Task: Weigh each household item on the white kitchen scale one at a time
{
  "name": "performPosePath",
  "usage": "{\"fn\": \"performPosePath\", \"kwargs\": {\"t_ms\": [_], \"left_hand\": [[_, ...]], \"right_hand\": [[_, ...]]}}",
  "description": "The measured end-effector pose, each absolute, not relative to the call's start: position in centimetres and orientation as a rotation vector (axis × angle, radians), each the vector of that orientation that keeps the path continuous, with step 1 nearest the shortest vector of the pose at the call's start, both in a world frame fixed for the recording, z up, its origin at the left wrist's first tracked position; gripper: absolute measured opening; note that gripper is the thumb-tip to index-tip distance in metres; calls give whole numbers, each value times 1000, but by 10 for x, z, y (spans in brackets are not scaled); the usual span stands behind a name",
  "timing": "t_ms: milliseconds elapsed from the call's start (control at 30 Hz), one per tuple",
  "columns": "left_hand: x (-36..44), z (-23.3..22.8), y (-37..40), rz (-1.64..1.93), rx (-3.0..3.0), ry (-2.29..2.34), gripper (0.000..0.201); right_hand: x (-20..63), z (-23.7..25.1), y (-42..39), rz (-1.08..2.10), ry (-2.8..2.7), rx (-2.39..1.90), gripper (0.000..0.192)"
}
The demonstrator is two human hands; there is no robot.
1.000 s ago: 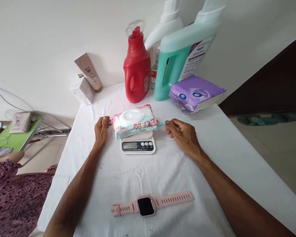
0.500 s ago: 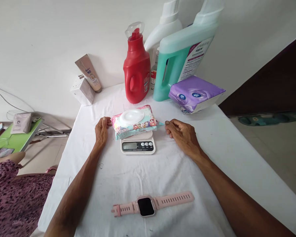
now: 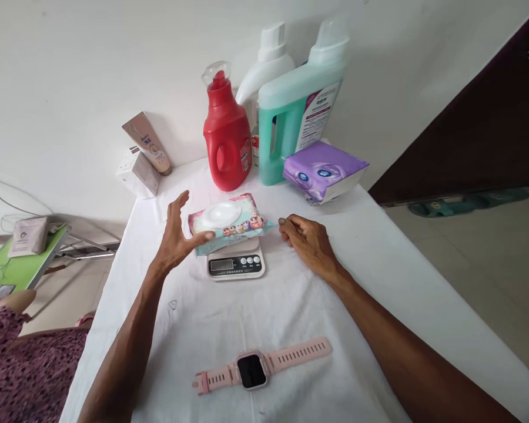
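A pack of wet wipes [image 3: 242, 226] with a white lid and cartoon figures lies tilted on top of a white kitchen scale [image 3: 235, 267]. The scale's display looks blank. My left hand [image 3: 175, 238] is open at the pack's left end, thumb and fingers spread. Its thumb reaches across the pack's near left corner; whether it touches cannot be made out. Close to the pack's right tip, my right hand [image 3: 308, 244] rests on the cloth with its fingers curled in and nothing visible in them. A pink smartwatch [image 3: 252, 370] lies flat in front of the scale.
Along the wall stand a red detergent bottle [image 3: 227, 138], a white bottle [image 3: 271, 61], a green liquid bottle [image 3: 282, 111] and a purple tissue pack [image 3: 326, 167]. A tube [image 3: 147, 144] leans by a small white box [image 3: 139, 174]. Someone in patterned clothing [image 3: 30, 364] sits at left.
My left hand has opened, its fingers spreading upward and its thumb extending over the pack. My right hand stays curled by the pack's right tip. The camera view has shifted.
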State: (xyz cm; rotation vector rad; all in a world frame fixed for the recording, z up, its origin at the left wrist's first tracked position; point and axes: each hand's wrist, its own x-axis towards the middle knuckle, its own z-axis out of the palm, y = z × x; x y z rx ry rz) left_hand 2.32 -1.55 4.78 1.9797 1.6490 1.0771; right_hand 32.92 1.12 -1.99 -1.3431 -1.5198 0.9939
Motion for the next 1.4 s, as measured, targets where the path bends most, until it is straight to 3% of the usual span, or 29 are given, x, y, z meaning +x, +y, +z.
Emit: {"fn": "performPosePath", "kwargs": {"t_ms": [200,267,367,467,633,800,1033,1200,1400], "left_hand": [[61,79,3,509,2320,1695,126],[65,83,10,391,2336,1708,119],[67,89,14,278,2374,1721,91],[69,94,13,238,2349,1831,73],[73,103,15,366,2319,1876,73],[99,123,25,504,2476,1618,76],[170,134,44,318,2692,1089,76],[209,124,60,187,2705,815,77],[224,101,86,130,2689,791,70]], "right_hand": [[331,-21,11,911,-1594,-1316,44],[330,-23,11,838,-1662,-1323,43],[325,-24,8,681,-1848,-1355,37],[317,-22,0,547,-2067,-1353,28],[308,-14,-13,434,-2279,-1331,27],[317,-10,-8,372,-2274,-1512,32],[318,-18,0,211,-2269,-1493,32],[317,-15,-14,307,-2297,-1597,24],[317,-3,-31,500,-2351,-1640,27]]}}
